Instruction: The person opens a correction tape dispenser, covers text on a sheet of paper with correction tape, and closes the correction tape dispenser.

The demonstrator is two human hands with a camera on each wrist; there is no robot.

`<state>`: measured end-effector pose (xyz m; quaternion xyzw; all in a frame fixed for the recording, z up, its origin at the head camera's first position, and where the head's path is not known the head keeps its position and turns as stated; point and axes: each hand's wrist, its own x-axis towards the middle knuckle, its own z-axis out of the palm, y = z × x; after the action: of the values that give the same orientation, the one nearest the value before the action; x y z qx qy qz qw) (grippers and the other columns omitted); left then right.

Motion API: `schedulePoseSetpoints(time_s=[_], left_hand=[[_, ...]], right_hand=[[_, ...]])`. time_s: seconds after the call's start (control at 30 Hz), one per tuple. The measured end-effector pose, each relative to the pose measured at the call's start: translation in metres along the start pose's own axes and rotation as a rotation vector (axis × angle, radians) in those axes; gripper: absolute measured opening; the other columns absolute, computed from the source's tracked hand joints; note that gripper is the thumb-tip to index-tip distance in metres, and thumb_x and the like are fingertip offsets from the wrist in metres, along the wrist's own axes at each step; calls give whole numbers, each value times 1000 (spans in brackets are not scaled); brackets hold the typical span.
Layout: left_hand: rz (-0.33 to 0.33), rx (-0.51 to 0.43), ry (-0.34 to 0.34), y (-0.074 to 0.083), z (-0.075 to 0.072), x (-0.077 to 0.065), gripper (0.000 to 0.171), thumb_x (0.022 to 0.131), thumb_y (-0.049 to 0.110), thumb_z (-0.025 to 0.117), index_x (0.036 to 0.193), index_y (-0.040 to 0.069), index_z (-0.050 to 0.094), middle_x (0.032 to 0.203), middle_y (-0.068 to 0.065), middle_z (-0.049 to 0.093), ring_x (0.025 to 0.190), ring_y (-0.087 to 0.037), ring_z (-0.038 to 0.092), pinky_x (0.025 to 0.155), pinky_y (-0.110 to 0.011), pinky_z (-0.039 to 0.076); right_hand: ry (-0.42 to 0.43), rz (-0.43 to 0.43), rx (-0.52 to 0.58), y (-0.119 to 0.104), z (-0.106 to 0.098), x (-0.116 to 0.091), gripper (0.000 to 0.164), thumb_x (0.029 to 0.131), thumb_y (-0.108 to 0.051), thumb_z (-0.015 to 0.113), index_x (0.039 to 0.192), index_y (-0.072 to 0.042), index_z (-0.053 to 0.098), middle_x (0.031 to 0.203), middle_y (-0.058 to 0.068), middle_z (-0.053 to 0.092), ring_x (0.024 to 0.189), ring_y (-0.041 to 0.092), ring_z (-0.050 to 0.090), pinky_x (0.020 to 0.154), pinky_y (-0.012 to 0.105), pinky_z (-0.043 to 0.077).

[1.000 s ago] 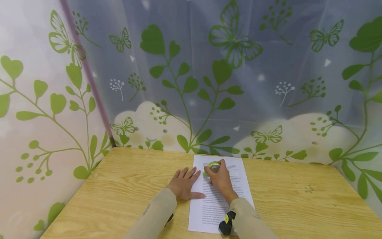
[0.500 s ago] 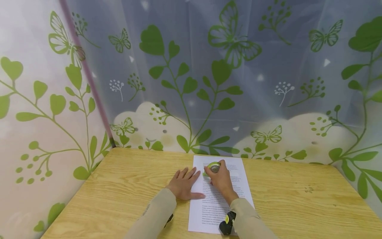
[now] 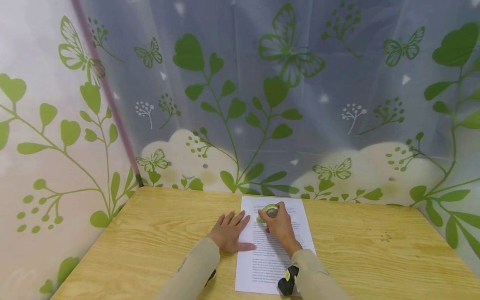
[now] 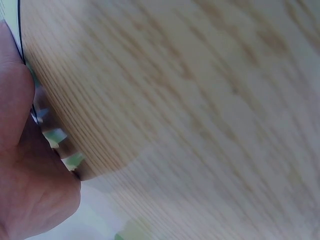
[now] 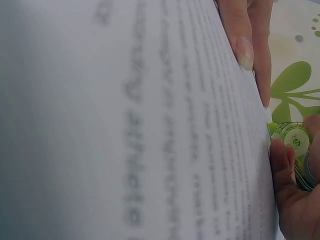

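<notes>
A white sheet of printed text lies on the wooden table. My right hand grips a green, see-through correction tape dispenser, its tip low over the upper lines of text. Seen from the right wrist, round reels show inside the correction tape between thumb and fingers. Flat on the sheet's left edge rests my left hand, fingers spread and thumb reaching onto the print. In the left wrist view only part of this hand shows, at the left border.
Wood-grained table extends to both sides of the sheet. A curtain with green leaves and butterflies hangs right behind the far edge. A black wrist device sits at the right cuff, over the lower part of the paper.
My right hand has shifted slightly to the right across the page with the correction tape. The left hand keeps its place on the sheet; the head view has turned a little.
</notes>
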<state>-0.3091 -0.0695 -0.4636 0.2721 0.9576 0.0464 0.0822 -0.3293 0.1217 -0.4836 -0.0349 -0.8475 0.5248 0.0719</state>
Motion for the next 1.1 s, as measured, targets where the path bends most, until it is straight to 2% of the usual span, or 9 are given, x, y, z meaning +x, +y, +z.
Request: schedulePoseSetpoints(time_s=[0.33, 0.6, 0.9, 1.1], left_hand=[[4, -8, 20, -8, 13, 8, 95, 82, 79, 39, 154, 20, 20, 159, -3, 15, 142, -33, 14, 112, -52, 13], [4, -21, 5, 0, -2, -1, 90, 86, 70, 48, 153, 16, 23, 158, -6, 19, 141, -34, 17, 111, -53, 16], [12, -26, 2, 2, -5, -3, 90, 86, 69, 48, 153, 16, 22, 157, -7, 19, 141, -35, 17, 111, -53, 16], [6, -13, 2, 1, -1, -1, 91, 85, 71, 46, 154, 16, 22, 158, -6, 19, 141, -34, 18, 111, -52, 16]], right_hand=[[4, -8, 9, 1, -6, -2, 48, 87, -29, 72, 112, -3, 40, 84, 13, 62, 45, 15, 59, 51, 28, 51], [13, -3, 2, 3, -10, -2, 49, 87, -30, 72, 113, -3, 41, 85, 13, 62, 46, 15, 58, 50, 28, 50], [5, 1, 2, 7, -18, -2, 48, 86, -31, 72, 111, -3, 41, 87, 14, 60, 49, 17, 58, 49, 29, 51], [14, 6, -14, 10, -22, -2, 48, 86, -32, 73, 110, -4, 42, 84, 12, 61, 48, 16, 57, 49, 29, 49]])
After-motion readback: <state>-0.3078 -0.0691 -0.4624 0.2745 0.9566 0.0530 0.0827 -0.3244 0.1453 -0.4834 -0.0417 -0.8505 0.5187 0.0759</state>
